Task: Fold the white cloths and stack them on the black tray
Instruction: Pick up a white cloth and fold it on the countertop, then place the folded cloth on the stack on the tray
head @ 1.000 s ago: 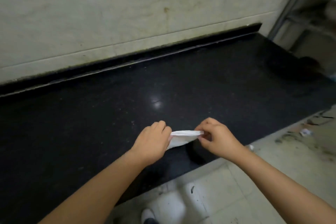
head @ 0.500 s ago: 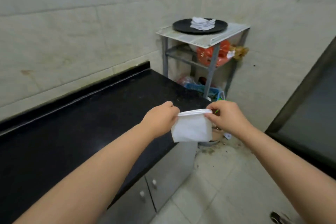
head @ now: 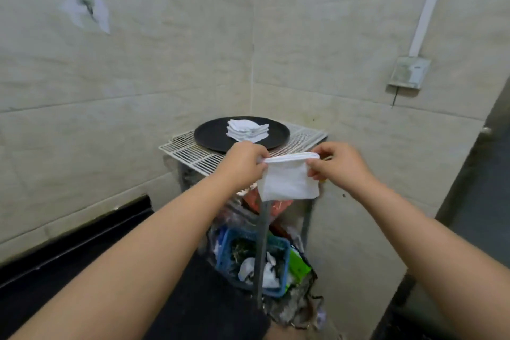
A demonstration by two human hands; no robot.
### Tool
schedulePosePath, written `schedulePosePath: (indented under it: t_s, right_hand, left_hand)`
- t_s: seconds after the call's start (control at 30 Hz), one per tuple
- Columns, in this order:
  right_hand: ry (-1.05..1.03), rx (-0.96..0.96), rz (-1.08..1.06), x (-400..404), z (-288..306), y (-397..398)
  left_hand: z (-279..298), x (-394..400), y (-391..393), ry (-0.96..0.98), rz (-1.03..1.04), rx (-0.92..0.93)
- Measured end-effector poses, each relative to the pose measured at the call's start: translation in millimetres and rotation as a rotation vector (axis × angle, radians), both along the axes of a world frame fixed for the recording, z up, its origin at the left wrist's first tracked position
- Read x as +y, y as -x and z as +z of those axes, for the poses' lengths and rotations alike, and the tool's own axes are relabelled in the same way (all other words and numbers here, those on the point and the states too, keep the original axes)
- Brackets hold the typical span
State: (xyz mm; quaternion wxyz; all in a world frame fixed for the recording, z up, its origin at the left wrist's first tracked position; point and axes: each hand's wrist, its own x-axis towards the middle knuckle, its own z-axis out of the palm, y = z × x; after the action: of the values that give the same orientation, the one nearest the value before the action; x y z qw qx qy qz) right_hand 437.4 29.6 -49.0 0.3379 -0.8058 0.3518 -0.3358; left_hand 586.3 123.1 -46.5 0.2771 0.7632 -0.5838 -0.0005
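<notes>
A folded white square cloth (head: 288, 181) hangs in the air in front of a wire-topped metal rack (head: 190, 150), its folded top edge running left to right. The left hand (head: 244, 163) and right hand (head: 339, 164), both arms outstretched, pinch its upper corners between curled fingers. Beyond, a stack of folded white cloths (head: 247, 130) sits on the round black tray (head: 212, 134).

You are showing two bare forearms, no sleeves reaching into view; your left hand (head: 244, 164) and right hand (head: 340, 164) are wearing nothing either.
</notes>
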Motion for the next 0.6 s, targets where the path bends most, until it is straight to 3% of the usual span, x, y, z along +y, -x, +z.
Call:
schedulePosePath:
  t_s: [0.3,0.6]
  right_hand:
    - [0.016,0.021,0.138,-178,36,-100]
    - [0.289,0.094,0.437,-327,27,-259]
  left_hand:
    - [27,-159,-80,0.071,0.212,0.016]
    - [17,-276,-171,0.247,0.625,-0.018]
